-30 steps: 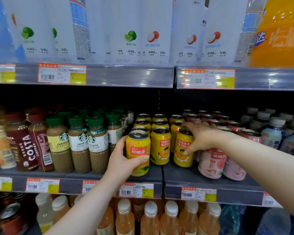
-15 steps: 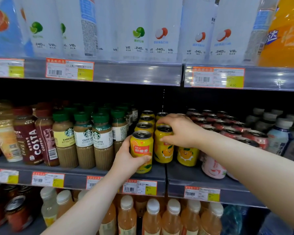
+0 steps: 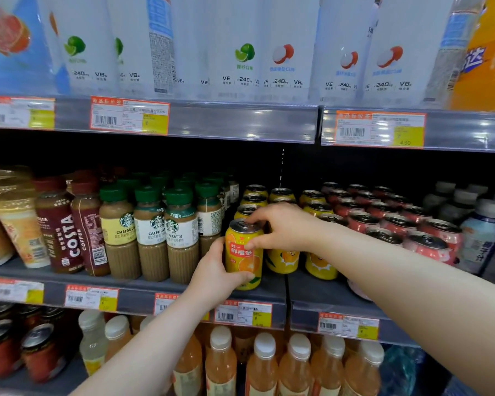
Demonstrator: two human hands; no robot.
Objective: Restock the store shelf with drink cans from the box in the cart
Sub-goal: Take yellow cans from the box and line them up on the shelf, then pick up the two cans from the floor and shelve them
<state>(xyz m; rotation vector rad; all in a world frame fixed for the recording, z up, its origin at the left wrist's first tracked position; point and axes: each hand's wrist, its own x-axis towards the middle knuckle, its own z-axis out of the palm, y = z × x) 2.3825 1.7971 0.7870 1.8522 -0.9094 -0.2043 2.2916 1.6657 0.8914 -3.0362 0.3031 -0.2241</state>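
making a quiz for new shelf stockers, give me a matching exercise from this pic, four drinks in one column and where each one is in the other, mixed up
1. front orange-label can
2. green-capped coffee bottles
3. pink cans
4. white-capped orange bottles

A. bottom row in view
B. right of the yellow can rows
C. left of the yellow can rows
D. gripped by the left hand, pinched at the top by the right hand

Pairs: 1-D, 2-C, 3-B, 4-A

Our left hand (image 3: 216, 274): fingers wrapped round the orange can (image 3: 242, 262).
Our right hand (image 3: 287, 228): arm outstretched, pinching its top.
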